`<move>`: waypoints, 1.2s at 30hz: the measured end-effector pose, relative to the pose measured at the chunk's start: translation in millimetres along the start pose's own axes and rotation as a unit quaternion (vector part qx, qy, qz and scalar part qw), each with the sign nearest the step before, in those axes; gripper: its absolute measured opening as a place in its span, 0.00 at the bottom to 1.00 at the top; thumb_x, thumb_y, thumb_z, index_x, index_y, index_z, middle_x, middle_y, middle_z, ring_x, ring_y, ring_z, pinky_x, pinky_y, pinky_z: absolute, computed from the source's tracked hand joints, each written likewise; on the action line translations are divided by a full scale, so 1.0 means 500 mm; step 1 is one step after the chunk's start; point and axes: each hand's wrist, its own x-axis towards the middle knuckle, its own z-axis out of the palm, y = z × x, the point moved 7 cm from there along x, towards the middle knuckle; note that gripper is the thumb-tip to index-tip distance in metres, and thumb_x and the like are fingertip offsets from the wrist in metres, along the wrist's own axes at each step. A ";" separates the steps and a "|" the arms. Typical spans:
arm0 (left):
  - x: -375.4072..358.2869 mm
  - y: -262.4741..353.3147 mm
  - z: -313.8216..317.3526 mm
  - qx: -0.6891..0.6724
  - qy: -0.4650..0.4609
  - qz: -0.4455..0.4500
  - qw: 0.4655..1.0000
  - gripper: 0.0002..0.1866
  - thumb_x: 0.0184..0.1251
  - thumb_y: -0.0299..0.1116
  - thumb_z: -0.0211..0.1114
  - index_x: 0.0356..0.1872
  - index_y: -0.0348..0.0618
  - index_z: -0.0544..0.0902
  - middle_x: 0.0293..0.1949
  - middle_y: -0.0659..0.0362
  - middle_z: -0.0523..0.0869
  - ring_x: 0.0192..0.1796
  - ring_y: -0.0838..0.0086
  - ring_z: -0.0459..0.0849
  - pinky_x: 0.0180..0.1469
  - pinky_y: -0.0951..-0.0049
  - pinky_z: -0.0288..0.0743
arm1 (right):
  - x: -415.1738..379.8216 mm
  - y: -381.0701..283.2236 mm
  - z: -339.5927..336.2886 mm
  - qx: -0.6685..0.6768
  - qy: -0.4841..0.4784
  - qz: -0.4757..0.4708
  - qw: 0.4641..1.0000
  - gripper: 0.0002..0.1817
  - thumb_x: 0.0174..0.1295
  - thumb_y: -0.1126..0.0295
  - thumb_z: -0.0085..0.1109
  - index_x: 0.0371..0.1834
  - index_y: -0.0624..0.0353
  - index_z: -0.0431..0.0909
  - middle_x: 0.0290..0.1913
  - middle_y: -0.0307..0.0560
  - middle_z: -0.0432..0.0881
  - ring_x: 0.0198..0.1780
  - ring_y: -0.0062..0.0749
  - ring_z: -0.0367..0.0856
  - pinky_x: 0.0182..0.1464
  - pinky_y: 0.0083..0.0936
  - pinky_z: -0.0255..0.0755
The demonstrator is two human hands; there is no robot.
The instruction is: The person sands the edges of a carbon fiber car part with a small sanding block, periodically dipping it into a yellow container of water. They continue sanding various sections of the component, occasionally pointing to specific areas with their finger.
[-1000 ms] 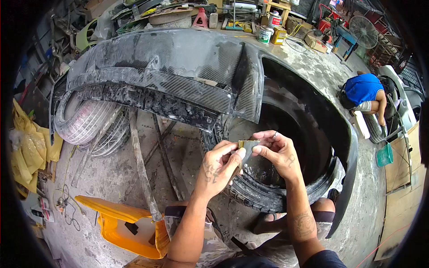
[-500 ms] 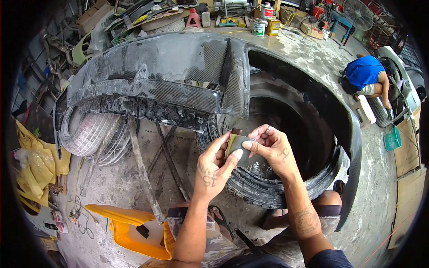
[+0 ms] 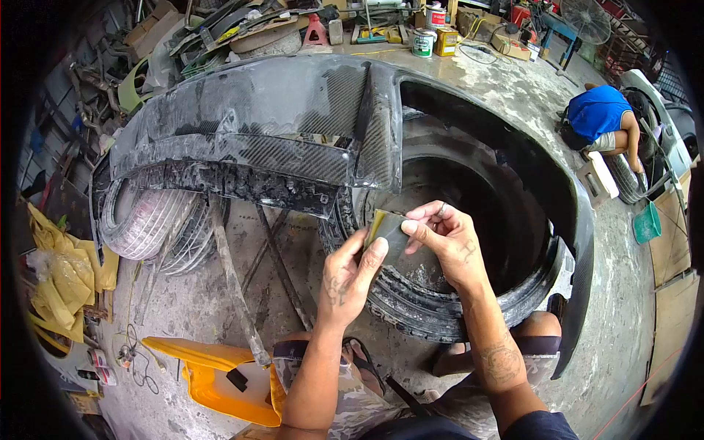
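Observation:
Between my hands is a small folded grey sheet (image 3: 389, 233) with a yellowish edge. My left hand (image 3: 350, 277) pinches its lower left side between thumb and fingers. My right hand (image 3: 449, 246) has thumb and fingers closed on its upper right corner. The sheet hangs in the air over a tire (image 3: 411, 319) that lies flat beneath it. Behind my hands stretches a large grey and black car body panel (image 3: 271, 95) with a woven carbon pattern and whitish dust on its surface.
An orange plastic piece (image 3: 213, 389) lies on the floor at lower left, near wooden props (image 3: 238, 286) and stacked tires (image 3: 158, 220). A person in blue (image 3: 598, 117) crouches at the right by a green bucket (image 3: 647, 223). Paint cans (image 3: 423, 43) stand behind the panel.
The folded sheet is turned and more of its grey face shows between my hands. My left fingers have shifted slightly down and left along it.

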 end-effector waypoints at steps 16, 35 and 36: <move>-0.003 -0.026 0.021 -0.153 -0.006 -0.041 0.987 0.20 0.85 0.47 0.58 0.50 0.38 0.87 0.34 0.69 0.81 0.36 0.87 0.73 0.39 0.80 0.67 | -0.006 0.001 0.000 -0.071 0.003 -0.078 0.994 0.14 0.71 0.77 0.66 0.58 0.67 0.86 0.41 0.39 0.81 0.34 0.21 0.83 0.39 0.17 0.79; -0.013 0.010 0.002 -0.141 -0.007 0.002 0.990 0.20 0.85 0.44 0.60 0.46 0.34 0.86 0.32 0.68 0.76 0.35 0.87 0.71 0.36 0.79 0.66 | -0.023 -0.026 0.021 -0.054 0.034 -0.119 0.991 0.15 0.69 0.77 0.68 0.58 0.68 0.84 0.43 0.43 0.84 0.38 0.23 0.83 0.36 0.23 0.84; -0.009 0.006 -0.001 -0.137 0.000 0.015 0.990 0.20 0.85 0.43 0.60 0.47 0.33 0.86 0.34 0.67 0.79 0.37 0.86 0.73 0.40 0.80 0.68 | -0.024 -0.028 0.028 -0.044 0.041 -0.108 0.992 0.17 0.69 0.77 0.68 0.59 0.69 0.83 0.42 0.42 0.84 0.38 0.23 0.83 0.37 0.23 0.84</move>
